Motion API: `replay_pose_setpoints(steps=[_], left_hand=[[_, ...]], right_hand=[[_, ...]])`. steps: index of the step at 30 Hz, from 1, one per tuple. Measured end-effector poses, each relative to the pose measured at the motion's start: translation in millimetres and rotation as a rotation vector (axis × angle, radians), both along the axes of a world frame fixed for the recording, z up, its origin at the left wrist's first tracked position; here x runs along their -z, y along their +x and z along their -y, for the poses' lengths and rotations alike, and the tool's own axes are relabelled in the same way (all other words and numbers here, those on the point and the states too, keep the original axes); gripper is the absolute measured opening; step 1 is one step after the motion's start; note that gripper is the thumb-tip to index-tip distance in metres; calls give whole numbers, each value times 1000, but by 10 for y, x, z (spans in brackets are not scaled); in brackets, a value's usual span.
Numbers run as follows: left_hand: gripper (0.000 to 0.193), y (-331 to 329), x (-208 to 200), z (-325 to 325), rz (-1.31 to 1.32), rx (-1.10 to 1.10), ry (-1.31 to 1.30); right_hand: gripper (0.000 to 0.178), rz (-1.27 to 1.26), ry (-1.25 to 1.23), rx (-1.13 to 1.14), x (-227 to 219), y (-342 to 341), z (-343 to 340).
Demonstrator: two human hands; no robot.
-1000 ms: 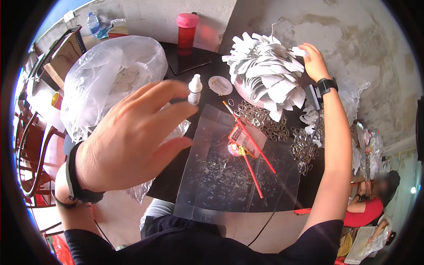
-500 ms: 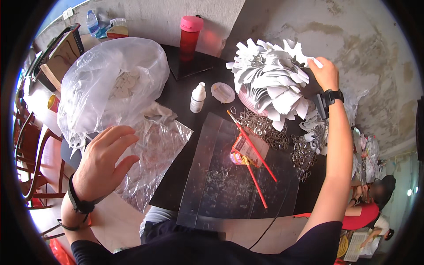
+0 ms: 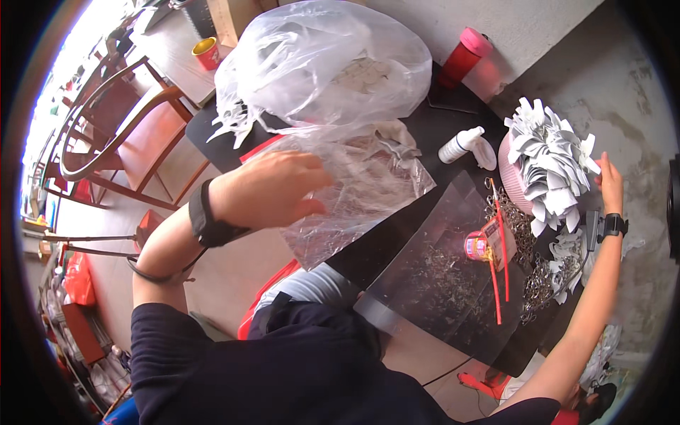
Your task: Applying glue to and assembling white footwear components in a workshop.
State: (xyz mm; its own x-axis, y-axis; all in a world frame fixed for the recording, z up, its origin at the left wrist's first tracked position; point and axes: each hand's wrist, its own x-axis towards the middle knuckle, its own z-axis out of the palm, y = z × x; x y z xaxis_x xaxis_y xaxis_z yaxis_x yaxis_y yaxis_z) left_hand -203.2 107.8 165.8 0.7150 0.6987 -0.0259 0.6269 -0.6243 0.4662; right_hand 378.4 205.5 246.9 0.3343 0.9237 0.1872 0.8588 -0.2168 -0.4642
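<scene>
Head view: the bundle of white cut strips [image 3: 552, 163] sits heaped in a pink ribbed container [image 3: 514, 180] at the right side of the black table [image 3: 375, 249], probably so that the loose pieces stay together within reach of the right hand [image 3: 610, 188]. That hand has its fingers raised and slightly curled at the bundle's outer edge; whether it pinches a strip I cannot tell. Its arm is stretched out long, the elbow nearly straight. Metal rings [image 3: 538, 283] lie just beside the container, perhaps for easy picking, and a clear plastic sheet [image 3: 428, 280] covers the near part of the table, seemingly to guard the surface (two red sticks [image 3: 501, 248] lie across it). Farther left, the left hand [image 3: 273, 188] hovers open near crumpled clear film [image 3: 365, 198], its back upward, fingers loosely bent, elbow bent, nothing visible in it. Beyond the film, a big translucent bag [image 3: 304, 71] holds pale pieces [image 3: 365, 74], presumably to contain them
</scene>
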Motion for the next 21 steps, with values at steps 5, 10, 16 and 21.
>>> replay_pose_setpoints(steps=[5,10,16,21], left_hand=[[35,-216,237,-271,-63,-90,62],[82,-453,434,-959,-175,-885,754],[12,-737,410,-1686,163,-705,628],[12,-489,-337,-2130,96,-203,550]], right_hand=[[60,-51,-7,70,-18,10,70],[61,-114,40,72,-48,103,91],[51,171,333,65,-284,-258,201],[32,40,303,-519,-529,-1879,501]])
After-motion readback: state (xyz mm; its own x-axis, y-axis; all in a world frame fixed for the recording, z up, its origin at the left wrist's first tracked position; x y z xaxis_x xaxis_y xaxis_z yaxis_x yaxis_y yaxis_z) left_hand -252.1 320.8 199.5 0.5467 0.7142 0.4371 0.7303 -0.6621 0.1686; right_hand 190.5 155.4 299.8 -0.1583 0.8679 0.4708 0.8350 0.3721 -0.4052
